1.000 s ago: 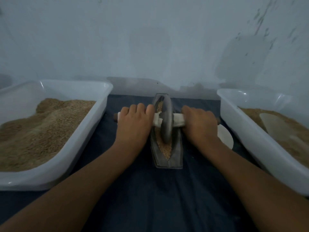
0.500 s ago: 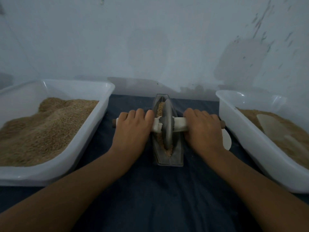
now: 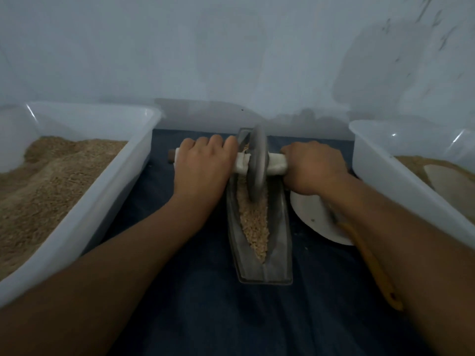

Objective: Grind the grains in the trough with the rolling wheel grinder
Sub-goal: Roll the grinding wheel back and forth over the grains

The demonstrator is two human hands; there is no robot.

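head view is showing both hands curling around the white-wrapped axle of the rolling wheel grinder: the left hand is gripping the axle on the left of the wheel, the right hand is gripping it on the right. the grey wheel is standing upright in the far part of the trough, its lower edge sitting in the grains. the grains are filling the narrow channel of the dark trough, mostly on the near side of the wheel. the trough is lying lengthwise on a dark blue cloth. just right of the trough a white plate is lying under the right forearm, and a yellow handle is reaching from it toward the viewer. a white tub of brown grain is standing to the left, and another white tub with grain and a pale scoop is standing to the right. a pale wall is rising behind.
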